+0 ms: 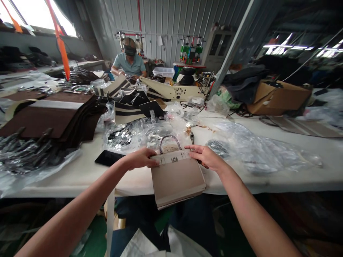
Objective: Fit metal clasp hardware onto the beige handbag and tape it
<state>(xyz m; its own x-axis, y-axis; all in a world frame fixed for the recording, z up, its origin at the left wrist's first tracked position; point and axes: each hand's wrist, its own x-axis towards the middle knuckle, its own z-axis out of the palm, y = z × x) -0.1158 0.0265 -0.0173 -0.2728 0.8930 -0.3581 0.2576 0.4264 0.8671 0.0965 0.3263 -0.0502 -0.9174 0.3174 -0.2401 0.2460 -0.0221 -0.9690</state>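
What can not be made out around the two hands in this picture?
Head view, all:
- Clasp on bag: too small.
- Dark thing under right hand: mostly covered by it.
- Right hand's grip on bag: fingers partly hidden by its back.
- Contents of plastic wrap: blurred by glare.

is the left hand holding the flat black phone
No, the left hand holds the small beige handbag at its top; the flat black phone lies unheld on the white table.
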